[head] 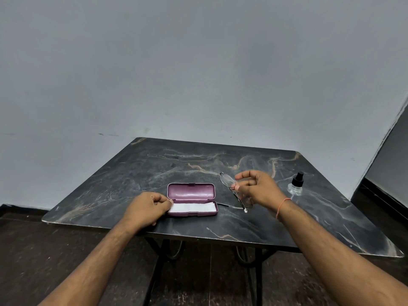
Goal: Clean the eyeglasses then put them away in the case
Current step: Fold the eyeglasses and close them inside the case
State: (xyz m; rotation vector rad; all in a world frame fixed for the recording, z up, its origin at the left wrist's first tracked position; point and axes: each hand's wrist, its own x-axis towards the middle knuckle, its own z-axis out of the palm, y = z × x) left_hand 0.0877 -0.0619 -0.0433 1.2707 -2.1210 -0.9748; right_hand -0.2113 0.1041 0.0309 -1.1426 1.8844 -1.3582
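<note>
The glasses (pixel 234 191) are pinched in the right hand (pixel 256 187), just above the surface (pixel 132 173). A white cloth (pixel 192 207) in the open case (pixel 192 198) is pinched by the left hand (pixel 148 207). Cleaning seems just begun. Next, the cloth should be lifted out gently.

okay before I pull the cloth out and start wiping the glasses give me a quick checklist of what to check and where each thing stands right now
1. Case open, lid up: ok.
2. White cloth lying in the case base: ok.
3. Left hand at the cloth's left end; firm grip: cannot tell.
4. Right hand pinching the eyeglasses at the frame: ok.
5. Spray bottle upright on the table, right of the glasses: ok.
6. Lenses dirty or clean: cannot tell.
</note>
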